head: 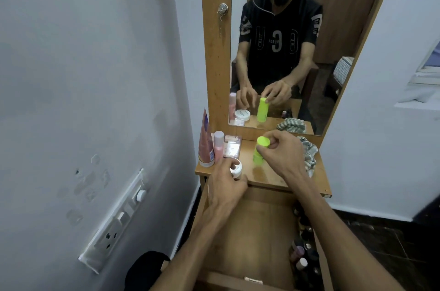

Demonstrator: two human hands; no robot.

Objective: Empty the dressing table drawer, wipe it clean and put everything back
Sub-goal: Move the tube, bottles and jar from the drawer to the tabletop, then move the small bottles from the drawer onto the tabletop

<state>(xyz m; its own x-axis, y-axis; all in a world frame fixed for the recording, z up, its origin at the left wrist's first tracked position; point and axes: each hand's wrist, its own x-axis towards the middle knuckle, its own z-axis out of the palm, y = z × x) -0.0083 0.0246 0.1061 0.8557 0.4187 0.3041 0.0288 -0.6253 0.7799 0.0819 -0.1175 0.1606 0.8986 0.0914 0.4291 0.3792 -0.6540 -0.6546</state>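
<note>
Right hand (283, 155) fingers clamped on green bottle (259, 151); left hand (226, 186) covers white jar (236, 169), grip unclear; drawer (252, 231) right-side bottles dark, indistinct.

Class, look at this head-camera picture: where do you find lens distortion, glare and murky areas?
Head view: the wide lens bends the wall and mirror frame; soft glare lies on the tabletop beneath the green bottle; the small bottles along the drawer's right side sit dim and blurred.

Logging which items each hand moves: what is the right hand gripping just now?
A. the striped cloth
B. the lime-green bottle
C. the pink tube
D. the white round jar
B: the right hand pinches the lime-green bottle near its cap, upright on the tabletop.
</note>
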